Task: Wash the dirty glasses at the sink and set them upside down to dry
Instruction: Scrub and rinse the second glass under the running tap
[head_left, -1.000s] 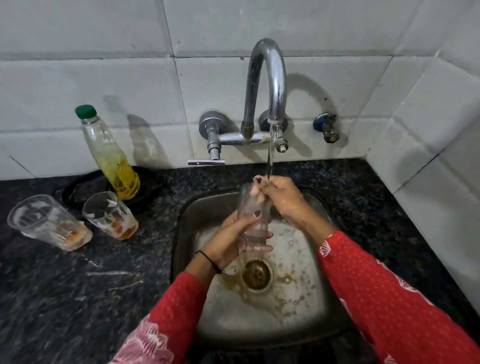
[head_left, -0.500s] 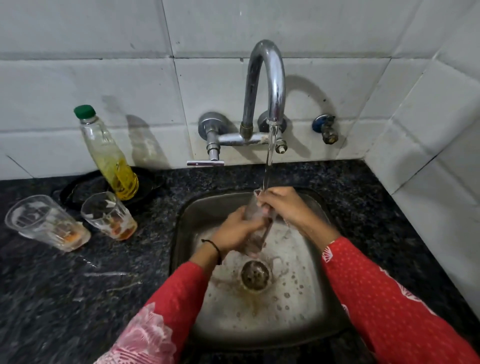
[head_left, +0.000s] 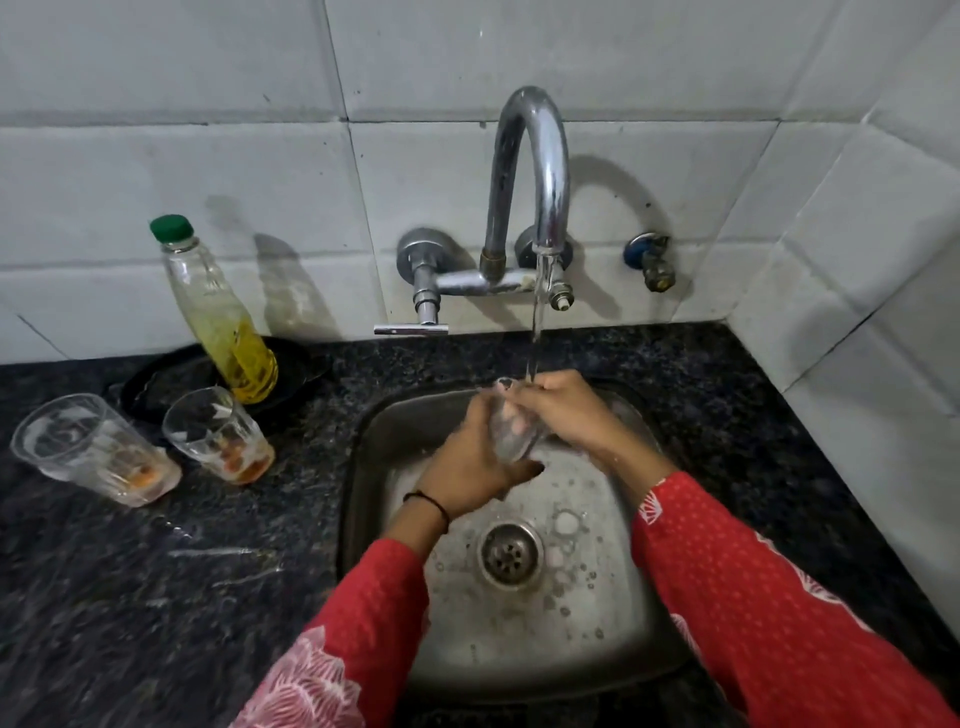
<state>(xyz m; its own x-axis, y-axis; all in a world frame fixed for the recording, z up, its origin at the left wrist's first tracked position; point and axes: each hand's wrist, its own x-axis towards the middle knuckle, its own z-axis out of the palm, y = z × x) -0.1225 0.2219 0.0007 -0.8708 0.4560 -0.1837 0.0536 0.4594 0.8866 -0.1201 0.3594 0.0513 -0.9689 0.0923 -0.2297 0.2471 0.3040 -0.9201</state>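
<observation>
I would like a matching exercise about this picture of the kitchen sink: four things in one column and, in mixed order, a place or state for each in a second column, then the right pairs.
Column A
1. tap
2. bottle with green cap
3. glass under the tap
4. glass beside the bottle

Column B
a. stands mouth up on the counter, orange residue at its bottom
b. gripped by left hand and right hand over the sink
c. water runs from it
d. holds yellow liquid

Pairs: 1-c, 2-d, 3-b, 4-a
</observation>
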